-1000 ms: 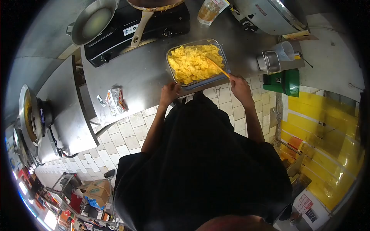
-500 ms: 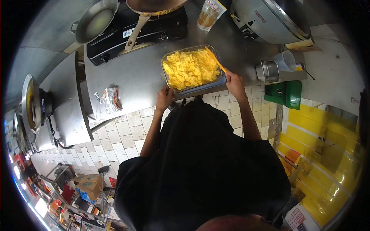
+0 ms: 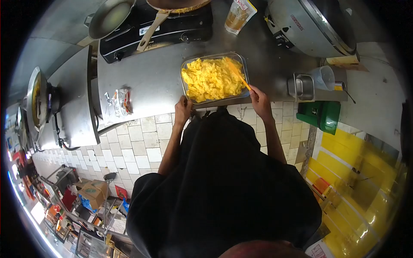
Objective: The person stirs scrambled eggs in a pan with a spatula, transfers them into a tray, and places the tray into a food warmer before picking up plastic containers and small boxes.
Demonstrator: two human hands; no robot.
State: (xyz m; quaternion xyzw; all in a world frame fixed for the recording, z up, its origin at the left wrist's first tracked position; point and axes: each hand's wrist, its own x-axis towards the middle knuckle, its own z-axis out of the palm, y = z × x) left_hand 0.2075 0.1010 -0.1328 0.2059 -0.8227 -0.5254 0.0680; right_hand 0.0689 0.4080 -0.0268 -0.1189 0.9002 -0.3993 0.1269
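Note:
A clear rectangular container point(image 3: 246, 64) full of yellow, lumpy food point(image 3: 211, 79) stands at the counter's front edge. My right hand point(image 3: 260, 102) is closed round the handle of an orange spatula point(image 3: 242, 78), whose blade rests on the food at the container's right side. At the container's front left corner, my left hand point(image 3: 183, 109) has its fingers bent together against the rim.
Behind the container are a black stove point(image 3: 172, 36) with a pan point(image 3: 176, 5), a pouch point(image 3: 239, 17) and a large cooker point(image 3: 297, 26). A metal tin point(image 3: 304, 87) stands right, above a green bin point(image 3: 329, 117). A crumpled wrapper point(image 3: 121, 102) lies left.
The spatula blade has swept from mid-food to the back right, then slightly down into the food. My left hand stays by the container's corner. The whole view has shifted slightly.

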